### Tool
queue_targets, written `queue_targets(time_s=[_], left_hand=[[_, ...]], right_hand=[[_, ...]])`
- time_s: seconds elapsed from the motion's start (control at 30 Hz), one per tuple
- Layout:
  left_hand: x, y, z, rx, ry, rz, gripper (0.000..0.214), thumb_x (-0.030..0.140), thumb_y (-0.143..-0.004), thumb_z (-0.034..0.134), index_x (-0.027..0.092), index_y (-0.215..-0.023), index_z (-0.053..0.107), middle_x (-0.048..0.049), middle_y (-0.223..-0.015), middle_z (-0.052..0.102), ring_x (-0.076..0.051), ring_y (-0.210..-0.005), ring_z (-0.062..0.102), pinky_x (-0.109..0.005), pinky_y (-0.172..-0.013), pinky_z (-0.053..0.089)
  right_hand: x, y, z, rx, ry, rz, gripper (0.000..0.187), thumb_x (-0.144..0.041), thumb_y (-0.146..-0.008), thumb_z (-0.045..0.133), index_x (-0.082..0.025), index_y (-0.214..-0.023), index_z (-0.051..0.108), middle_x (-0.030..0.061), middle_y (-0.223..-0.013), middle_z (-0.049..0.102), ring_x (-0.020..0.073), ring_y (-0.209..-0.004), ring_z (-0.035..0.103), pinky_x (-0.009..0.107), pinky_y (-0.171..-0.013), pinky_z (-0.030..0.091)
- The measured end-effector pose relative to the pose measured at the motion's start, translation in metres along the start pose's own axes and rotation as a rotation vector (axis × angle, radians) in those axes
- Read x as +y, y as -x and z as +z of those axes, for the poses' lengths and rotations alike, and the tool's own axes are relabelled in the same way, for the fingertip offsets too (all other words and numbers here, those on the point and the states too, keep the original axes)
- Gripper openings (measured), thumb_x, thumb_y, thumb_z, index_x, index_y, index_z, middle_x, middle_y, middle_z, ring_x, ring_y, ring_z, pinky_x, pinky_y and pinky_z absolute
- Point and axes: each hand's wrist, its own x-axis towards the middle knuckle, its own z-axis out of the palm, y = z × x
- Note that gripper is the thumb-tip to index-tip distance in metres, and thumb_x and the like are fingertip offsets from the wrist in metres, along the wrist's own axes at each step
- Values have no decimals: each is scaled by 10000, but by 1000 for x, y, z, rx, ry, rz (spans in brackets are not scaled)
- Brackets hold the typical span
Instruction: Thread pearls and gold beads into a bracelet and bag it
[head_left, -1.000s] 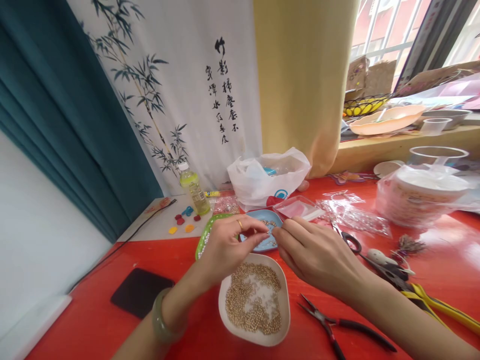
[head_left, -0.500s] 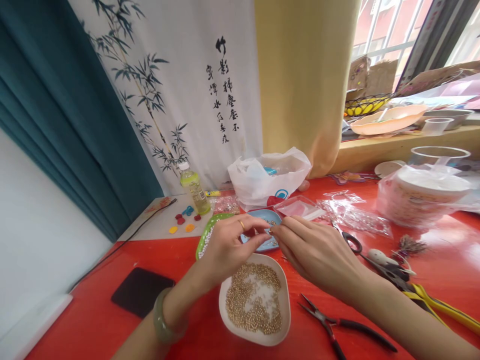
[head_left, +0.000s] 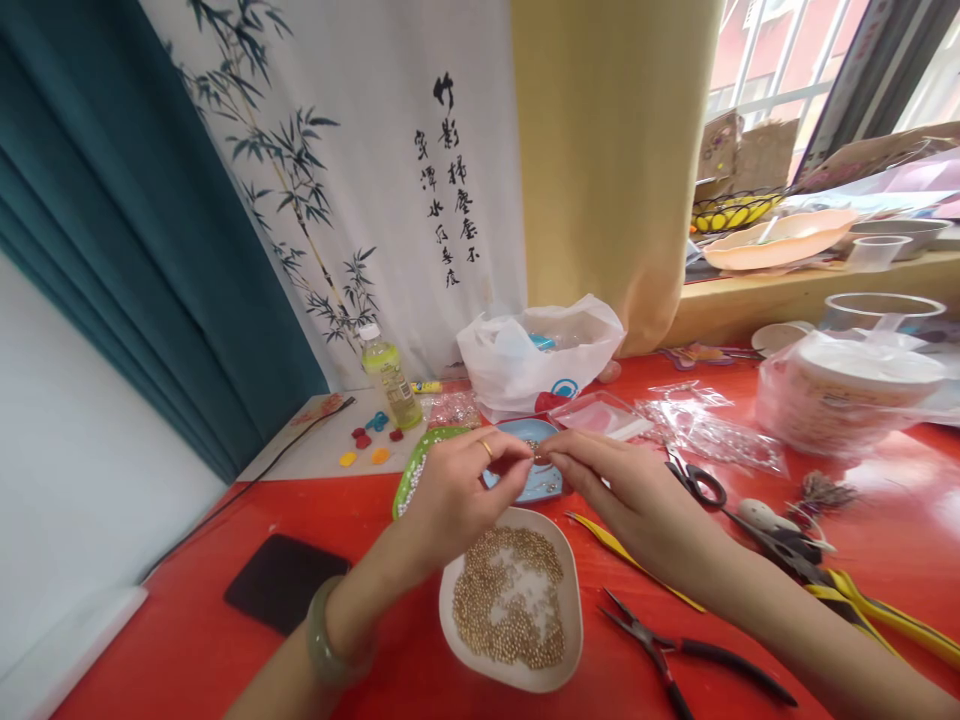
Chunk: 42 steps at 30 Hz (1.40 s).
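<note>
My left hand [head_left: 459,490] and my right hand [head_left: 626,490] meet fingertip to fingertip above a small blue dish [head_left: 541,484]. Both are closed in a pinch on something tiny that I cannot make out. The left hand wears a gold ring and a green bangle [head_left: 324,640] on the wrist. Just below the hands sits a white dish [head_left: 564,580] filled with small gold beads [head_left: 510,600]. A green dish [head_left: 411,470] of pale beads lies partly hidden behind my left hand.
Black-handled pliers [head_left: 675,650], scissors [head_left: 701,485] and yellow-handled tools [head_left: 877,605] lie on the red table to the right. A white plastic bag [head_left: 536,355], clear bead packets [head_left: 705,430], a yellow-green bottle [head_left: 386,375] and a black pad [head_left: 281,595] surround the work spot.
Both hands have lifted slightly and drawn closer at the fingertips. My right wrist has risen, uncovering a yellow strip on the table beneath it.
</note>
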Motion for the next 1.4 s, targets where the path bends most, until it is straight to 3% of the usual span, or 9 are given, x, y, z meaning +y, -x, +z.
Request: queue_targets(time_s=[0.1,0.17,0.33,0.57,0.9,1.4], left_hand=[[1,0,0,-8,10,-6,88,140,-756,506,162,-731,587,5,-646,580,-90,-595,513,-202,-543,407],[2,1,0,-6,9,-14,81,128,-742,506,160,-723,579,9,-633,558,-82,-570,487,-192,-518,390],[3,1,1,12,1,-27,59,123,-713,513,153,-693,559,21,-586,516,-63,-497,406,-181,-465,344],[2,3,4,-30,102,-84,52,137,-715,526,150,-684,566,22,-572,526,-62,-495,422,-174,-459,346],[1,3,5,-46,141,-58,65,102,-682,535,149,-647,561,31,-539,496,-54,-471,394,-164,-446,342],[0,4,9,-71,170,-69,81,126,-707,519,151,-642,560,30,-529,474,-55,-458,361,-163,-405,293]], right_hand=[[-2,-3,-2,-121,-348,191,153,-194,-835,396,-173,-824,546,15,-729,611,105,-624,561,218,-547,456],[-3,-3,-1,-111,-439,212,100,-188,-804,441,-173,-822,539,10,-719,608,100,-611,563,210,-536,465],[-7,0,4,108,-82,43,114,-156,-748,496,-160,-848,552,-4,-617,576,110,-540,531,229,-495,433],[-5,2,5,185,126,-185,134,-142,-777,443,-140,-798,576,34,-667,609,103,-533,517,218,-483,402],[-1,3,7,220,216,-236,130,-121,-726,429,-149,-699,554,21,-594,577,94,-480,482,209,-456,394],[4,6,10,244,340,-225,152,-127,-693,434,-152,-754,572,-25,-495,524,86,-406,427,202,-414,316]])
